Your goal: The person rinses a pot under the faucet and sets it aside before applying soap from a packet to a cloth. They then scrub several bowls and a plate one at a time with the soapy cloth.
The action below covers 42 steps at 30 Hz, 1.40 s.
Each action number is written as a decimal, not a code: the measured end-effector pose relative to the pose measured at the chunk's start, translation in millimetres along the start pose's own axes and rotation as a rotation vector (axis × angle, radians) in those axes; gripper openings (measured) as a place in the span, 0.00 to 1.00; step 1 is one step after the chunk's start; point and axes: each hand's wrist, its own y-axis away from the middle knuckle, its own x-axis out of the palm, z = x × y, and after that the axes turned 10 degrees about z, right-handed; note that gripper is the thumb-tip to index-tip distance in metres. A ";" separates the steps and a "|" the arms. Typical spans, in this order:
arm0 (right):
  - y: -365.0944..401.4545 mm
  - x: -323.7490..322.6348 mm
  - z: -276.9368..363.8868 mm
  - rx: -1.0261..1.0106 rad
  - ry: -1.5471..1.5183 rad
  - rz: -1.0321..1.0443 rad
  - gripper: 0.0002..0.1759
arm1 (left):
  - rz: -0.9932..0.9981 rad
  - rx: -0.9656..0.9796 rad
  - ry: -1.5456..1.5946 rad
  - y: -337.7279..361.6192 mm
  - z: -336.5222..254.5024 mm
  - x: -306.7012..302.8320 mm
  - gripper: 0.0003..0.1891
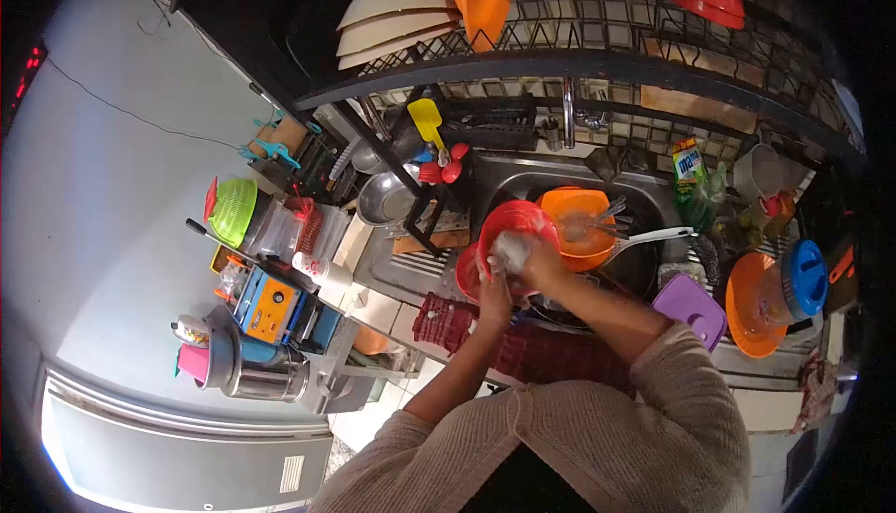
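My left hand grips the near rim of a red bowl, which is tilted over the front of the sink. Inside that bowl, my right hand presses a whitish, foamy sponge against the wall; the fingers are partly hidden. A second red piece of dishware shows below and left of the bowl. Just to the right stands an orange bowl with several forks in it. Beside it a white handle reaches across a dark pan in the sink.
A dark dish rack with pale bowls spans overhead. To the right are a purple lid, an orange plate and a blue-lidded container. A metal bowl sits left; a dark red cloth lies along the front edge.
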 end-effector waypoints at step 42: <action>28.2 -49.6 -81.4 0.559 -1.107 0.237 0.13 | 0.000 -0.136 -0.259 -13.3 14.4 -109.2 0.28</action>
